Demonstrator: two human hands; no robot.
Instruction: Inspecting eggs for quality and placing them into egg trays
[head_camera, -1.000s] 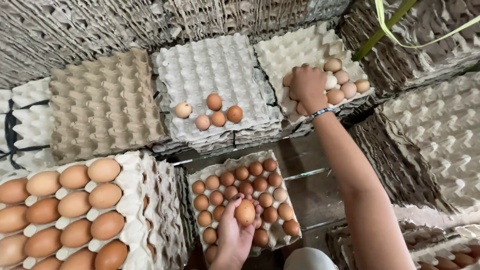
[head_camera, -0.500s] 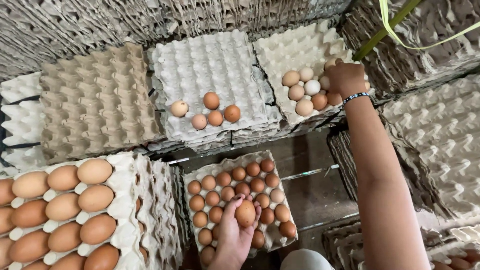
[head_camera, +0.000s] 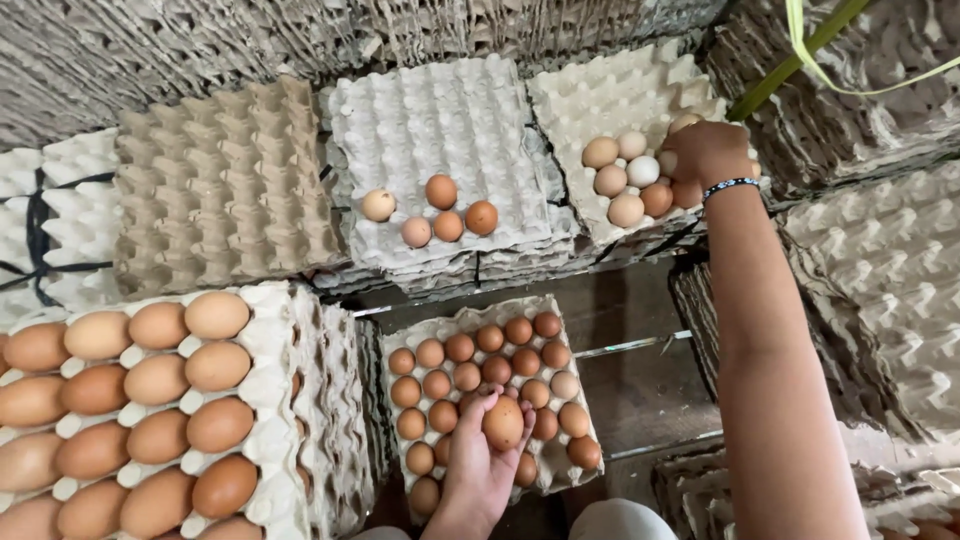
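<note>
Here, seen from above, a person works among stacked egg trays with both hands. The left hand (head_camera: 480, 465), low in the frame, curls its fingers around a single brown egg (head_camera: 503, 423), holding it just over a lower tray (head_camera: 400, 340) that sits down between the stacks and is nearly filled with brown eggs. The right hand (head_camera: 708, 152), a beaded bracelet (head_camera: 730, 186) at its wrist, reaches up to the far-right tray (head_camera: 600, 90), a pale pulp tray on top of a stack; its fingers are bent down over the right edge of a cluster of pale and tan eggs (head_camera: 628, 175), though whether they grip one cannot be told from this angle. Beside that tray, at centre, a grey tray (head_camera: 420, 110) carries five eggs (head_camera: 440, 210) grouped near its front edge. To the left stands a stack of brown pulp trays (head_camera: 215, 190) with nothing on top. At the lower left, a white tray (head_camera: 270, 320) holds rows of large brown eggs (head_camera: 130, 400). More tray stacks (head_camera: 880, 290) rise along the right side.
</note>
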